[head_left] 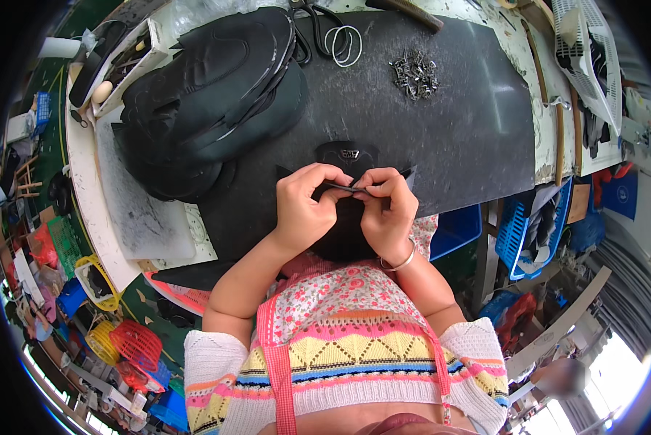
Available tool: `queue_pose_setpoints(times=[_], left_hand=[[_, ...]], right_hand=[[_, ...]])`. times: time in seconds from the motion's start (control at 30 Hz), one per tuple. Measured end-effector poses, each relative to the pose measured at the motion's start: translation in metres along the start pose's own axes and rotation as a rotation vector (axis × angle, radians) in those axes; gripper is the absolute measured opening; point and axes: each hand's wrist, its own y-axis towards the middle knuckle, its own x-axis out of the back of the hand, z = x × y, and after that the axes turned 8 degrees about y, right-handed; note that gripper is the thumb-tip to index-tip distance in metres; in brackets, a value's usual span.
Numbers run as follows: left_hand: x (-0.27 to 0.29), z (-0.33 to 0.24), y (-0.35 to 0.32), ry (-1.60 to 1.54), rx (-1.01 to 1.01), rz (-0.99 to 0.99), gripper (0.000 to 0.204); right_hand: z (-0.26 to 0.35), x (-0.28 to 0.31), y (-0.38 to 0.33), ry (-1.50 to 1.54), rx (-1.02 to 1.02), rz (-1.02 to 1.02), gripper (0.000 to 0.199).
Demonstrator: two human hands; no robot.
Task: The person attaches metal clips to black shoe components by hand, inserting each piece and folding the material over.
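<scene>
Above the near edge of the black work mat (456, 138), both hands meet at a black sheet piece (347, 151) that looks like leather and bears a small metal badge. My left hand (305, 204) is closed, thumb and index finger pinching the piece's near edge. Close beside it, my right hand (388, 212) pinches the same edge from the other side. A metal bracelet circles the right wrist. What lies between the fingertips is mostly hidden. More black material hangs below the hands, toward the flowered apron.
A tall stack of moulded black pieces (202, 94) fills the left of the table. Small metal parts (414, 74) lie heaped at the far right, near white rings (343, 46), scissors (315, 26) and a wooden handle (411, 13). A blue basket (517, 239) stands off the right edge.
</scene>
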Motion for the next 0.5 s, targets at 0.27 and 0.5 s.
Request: queue_pose_setpoints(times=[0.27, 0.5], left_hand=[[0.001, 0.009, 0.018, 0.287, -0.157, -0.122, 0.019], [0.016, -0.004, 0.028, 0.574, -0.164, 0.089, 0.028]], right_hand=[[-0.026, 0.037, 0.101, -0.481, -0.067, -0.047, 0.016], [-0.046, 0.031, 0.139, -0.901, -0.074, -0.034, 0.025]])
